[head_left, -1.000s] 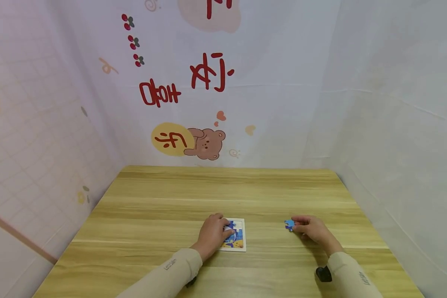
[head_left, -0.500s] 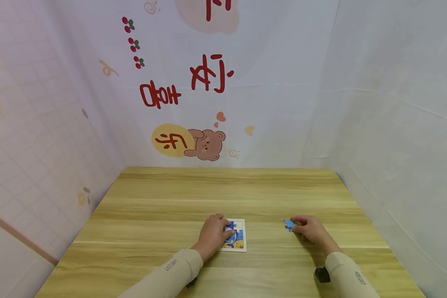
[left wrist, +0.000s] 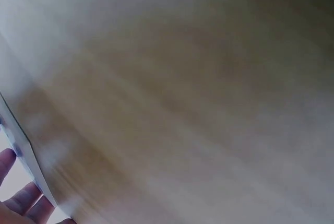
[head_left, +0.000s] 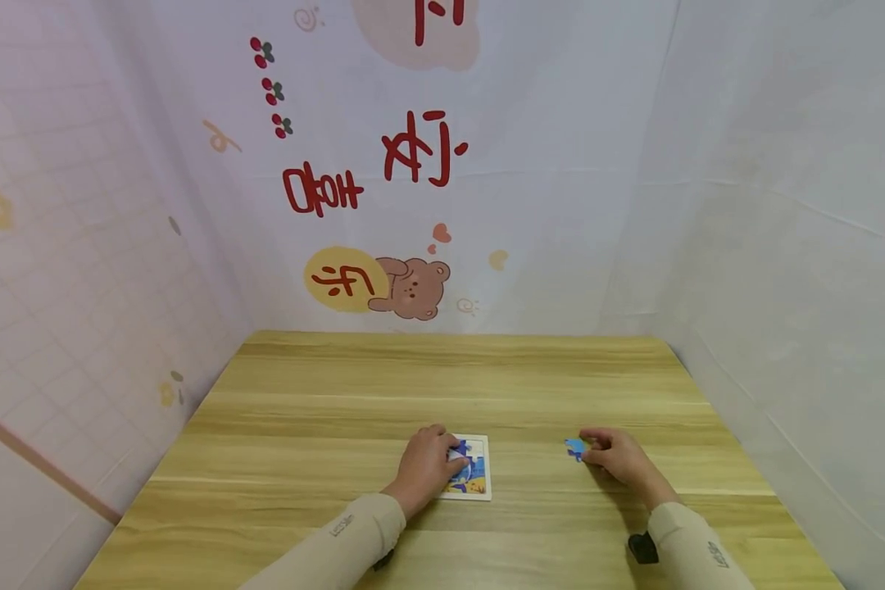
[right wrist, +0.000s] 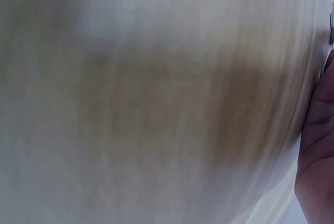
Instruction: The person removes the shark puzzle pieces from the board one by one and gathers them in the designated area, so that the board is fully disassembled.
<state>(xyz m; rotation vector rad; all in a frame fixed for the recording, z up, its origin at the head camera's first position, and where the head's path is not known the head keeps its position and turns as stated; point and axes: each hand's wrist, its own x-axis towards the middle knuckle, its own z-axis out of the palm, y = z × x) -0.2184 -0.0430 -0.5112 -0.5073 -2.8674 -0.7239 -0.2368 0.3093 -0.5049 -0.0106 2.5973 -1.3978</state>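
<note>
In the head view my left hand (head_left: 424, 465) lies over the left part of a small framed jigsaw puzzle (head_left: 478, 483). Its thumb and bent fingers hold the puzzle, covering that side. The puzzle has a white border, with blue and yellow picture pieces showing. Fingers (left wrist: 23, 199) appear at the puzzle's edge in the left wrist view. To the right, my right hand (head_left: 619, 459) pinches a loose blue puzzle piece (head_left: 576, 447) between thumb and fingertips, apart from the puzzle. Only the side of the right hand shows in the right wrist view.
Both hands are over a wood-grain table (head_left: 442, 377). A white cloth wall (head_left: 560, 246) printed with a bear and red characters stands behind it, with more light cloth at both sides. A dark strap piece (head_left: 642, 547) hangs under the right sleeve.
The right hand turns the blue puzzle piece slightly in its fingertips. The left hand stays in place on the puzzle. The head view shifts a little.
</note>
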